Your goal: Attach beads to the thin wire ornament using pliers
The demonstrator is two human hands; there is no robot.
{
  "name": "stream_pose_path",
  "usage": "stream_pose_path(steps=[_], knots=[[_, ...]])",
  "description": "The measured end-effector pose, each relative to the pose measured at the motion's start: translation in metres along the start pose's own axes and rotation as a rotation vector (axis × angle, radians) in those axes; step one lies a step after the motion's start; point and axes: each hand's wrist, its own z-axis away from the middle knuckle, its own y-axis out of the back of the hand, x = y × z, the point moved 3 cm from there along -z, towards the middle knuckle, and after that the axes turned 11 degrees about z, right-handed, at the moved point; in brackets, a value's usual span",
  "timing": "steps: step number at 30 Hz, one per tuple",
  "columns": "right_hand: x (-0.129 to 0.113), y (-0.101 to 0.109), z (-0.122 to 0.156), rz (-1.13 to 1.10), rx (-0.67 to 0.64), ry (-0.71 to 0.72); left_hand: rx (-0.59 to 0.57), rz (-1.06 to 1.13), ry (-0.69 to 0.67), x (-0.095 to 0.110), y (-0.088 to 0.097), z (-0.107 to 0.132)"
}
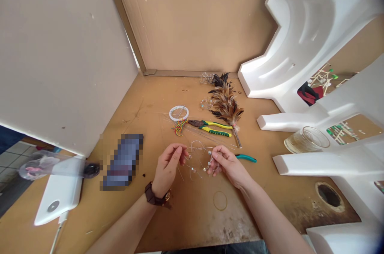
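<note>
Both my hands are raised just above the wooden work surface. My left hand and my right hand pinch a thin wire piece with small pearl-like beads between them. Teal-handled pliers lie by my right hand, partly hidden behind it. Farther off lie yellow-and-green-handled pliers, a clear wire spool, a tuft of coloured wires and a brown feather bunch on a stick. A wire tangle sits at its tip.
Cardboard walls the back, with a white board at left and white moulded foam at right. A glass stands right, near a round hole. A pixelated object and a clear bottle lie left.
</note>
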Motion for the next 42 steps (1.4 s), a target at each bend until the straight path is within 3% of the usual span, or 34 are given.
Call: stream_pose_path(steps=[7,17,22,28,31,33,35,38,42], knots=[[-0.004,0.002,-0.001,-0.016,0.047,0.065,0.017,-0.145,-0.062,-0.001,-0.001,0.003],[-0.008,0.002,0.001,0.061,0.079,0.181,-0.109,-0.318,-0.163,-0.002,-0.005,0.002],[-0.004,-0.002,0.001,0.067,-0.03,0.092,-0.164,-0.377,-0.216,0.0,-0.007,0.003],[0.0,-0.012,0.007,0.27,-0.279,-0.05,-0.129,-0.346,-0.016,-0.005,-0.004,0.002],[0.005,-0.01,0.009,0.446,-0.302,-0.15,-0.235,-0.439,0.026,-0.008,-0.007,0.003],[0.006,-0.004,0.009,0.596,-0.259,-0.154,-0.347,-0.56,0.03,-0.01,-0.01,0.004],[0.003,0.005,0.008,0.733,-0.121,-0.058,-0.416,-0.687,0.003,-0.01,-0.012,0.004],[-0.006,0.019,0.005,0.799,0.145,0.1,-0.435,-0.78,-0.04,-0.009,-0.011,0.004],[-0.011,0.035,0.001,0.744,0.329,0.162,-0.421,-0.757,-0.007,-0.009,-0.007,0.004]])
